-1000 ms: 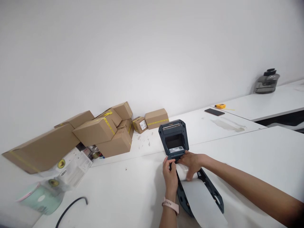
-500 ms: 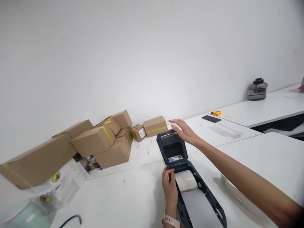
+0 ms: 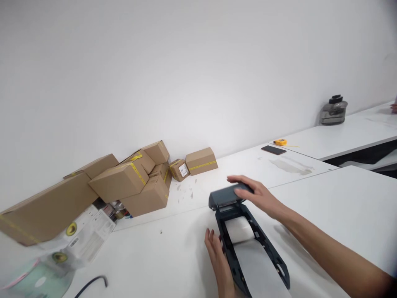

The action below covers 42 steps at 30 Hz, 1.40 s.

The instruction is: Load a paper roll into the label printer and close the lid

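Note:
A dark blue label printer [image 3: 248, 248] lies on the white table [image 3: 335, 198] in front of me, its tray holding a white paper roll [image 3: 239, 229] with paper running toward me. My right hand [image 3: 257, 194] lies flat, fingers stretched, on top of the printer's lid [image 3: 225, 195], which is tipped down almost level. My left hand [image 3: 215, 252] rests open against the printer's left side, fingers straight.
Several cardboard boxes [image 3: 130, 182] with yellow tape are piled against the wall at left. Plastic bags [image 3: 83, 236] and a black cable [image 3: 91, 284] lie at lower left. A phone [image 3: 273, 150], a yellow tape measure [image 3: 281, 142] and a grey device [image 3: 334, 111] sit on tables at right.
My right hand left the paper roll, reached over the upright lid and pushed it down toward the tray. My left hand let go of the hinge area and opened beside the printer.

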Motion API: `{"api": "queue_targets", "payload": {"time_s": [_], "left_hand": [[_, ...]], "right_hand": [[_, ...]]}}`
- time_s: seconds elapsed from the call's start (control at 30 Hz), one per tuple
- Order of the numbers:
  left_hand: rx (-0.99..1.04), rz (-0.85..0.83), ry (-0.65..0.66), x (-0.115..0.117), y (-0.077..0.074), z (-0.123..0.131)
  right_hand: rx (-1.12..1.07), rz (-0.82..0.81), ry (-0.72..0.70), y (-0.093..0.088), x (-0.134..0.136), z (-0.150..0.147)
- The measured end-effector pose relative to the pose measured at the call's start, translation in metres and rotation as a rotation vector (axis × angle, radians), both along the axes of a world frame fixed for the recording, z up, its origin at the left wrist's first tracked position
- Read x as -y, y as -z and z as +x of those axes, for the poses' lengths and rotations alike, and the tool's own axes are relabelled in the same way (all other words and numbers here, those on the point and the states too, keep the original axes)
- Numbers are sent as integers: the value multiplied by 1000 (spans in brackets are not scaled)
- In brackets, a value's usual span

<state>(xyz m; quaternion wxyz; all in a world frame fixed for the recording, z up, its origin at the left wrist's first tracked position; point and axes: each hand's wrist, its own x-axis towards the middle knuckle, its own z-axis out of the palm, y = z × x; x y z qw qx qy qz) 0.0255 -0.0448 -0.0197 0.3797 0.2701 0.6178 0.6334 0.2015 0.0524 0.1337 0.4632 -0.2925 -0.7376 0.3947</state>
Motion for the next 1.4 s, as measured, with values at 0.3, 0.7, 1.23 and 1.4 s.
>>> {"api": "queue_targets", "payload": {"time_s": [0.3, 0.7, 1.23, 1.4], "left_hand": [[54, 143, -78, 53, -20, 7], [179, -25, 24, 56, -4, 34], [57, 4, 77, 62, -20, 31], [-91, -51, -210, 103, 11, 45]], "right_hand": [[63, -146, 73, 105, 93, 21], [-137, -823, 226, 147, 112, 13], [-171, -704, 237, 152, 113, 12], [-119, -560, 246, 165, 120, 22]]}}
